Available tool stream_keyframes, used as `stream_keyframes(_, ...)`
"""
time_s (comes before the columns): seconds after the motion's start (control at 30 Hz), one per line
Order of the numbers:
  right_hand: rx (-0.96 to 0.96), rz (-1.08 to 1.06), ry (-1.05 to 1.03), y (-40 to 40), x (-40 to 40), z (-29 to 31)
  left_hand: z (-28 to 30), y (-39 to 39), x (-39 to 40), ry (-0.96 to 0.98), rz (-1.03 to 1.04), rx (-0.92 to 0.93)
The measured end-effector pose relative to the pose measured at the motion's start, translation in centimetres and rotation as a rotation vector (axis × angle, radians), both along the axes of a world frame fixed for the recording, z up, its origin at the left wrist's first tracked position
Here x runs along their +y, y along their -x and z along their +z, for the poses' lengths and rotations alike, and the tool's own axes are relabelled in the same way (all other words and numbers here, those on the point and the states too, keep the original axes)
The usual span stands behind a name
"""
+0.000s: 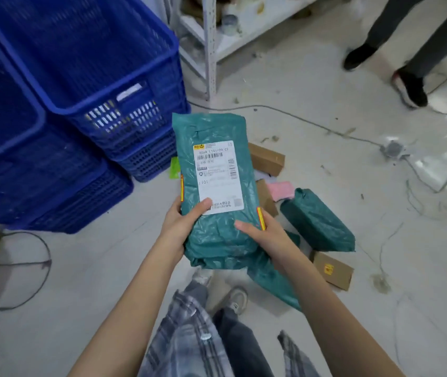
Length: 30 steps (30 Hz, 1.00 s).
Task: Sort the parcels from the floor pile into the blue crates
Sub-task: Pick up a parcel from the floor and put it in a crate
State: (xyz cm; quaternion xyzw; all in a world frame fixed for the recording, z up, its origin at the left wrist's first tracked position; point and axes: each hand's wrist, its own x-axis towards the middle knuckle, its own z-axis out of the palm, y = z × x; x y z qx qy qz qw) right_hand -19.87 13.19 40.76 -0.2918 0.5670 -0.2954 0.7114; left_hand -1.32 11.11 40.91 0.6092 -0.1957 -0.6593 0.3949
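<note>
A teal plastic-wrapped parcel (217,235) with a white shipping label facing up is held in front of me above the floor. My left hand (181,224) grips its lower left edge, thumb on the label's corner. My right hand (266,235) grips its lower right edge, thumb on top. Two stacks of blue crates stand to the left, the nearer crate (26,164) and the farther crate (113,77); both look empty at the top. On the floor behind the held parcel lie another teal parcel (317,221), a cardboard box (332,270), a second box (267,159) and a pink packet (281,190).
A white metal shelf unit (211,50) stands behind the crates. Another person's legs and black shoes (410,88) are at the upper right. Grey cables (325,129) trail across the white floor, with more cable at the left (34,262). My own feet (237,297) are below the parcel.
</note>
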Motion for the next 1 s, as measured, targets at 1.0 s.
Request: stream_keyframes(1.0, -0.288, -0.449, -0.047, -26.8, -24.4, 5.6, 8.3, -26.3, -21.2, 0.003, 0.806, 0.368)
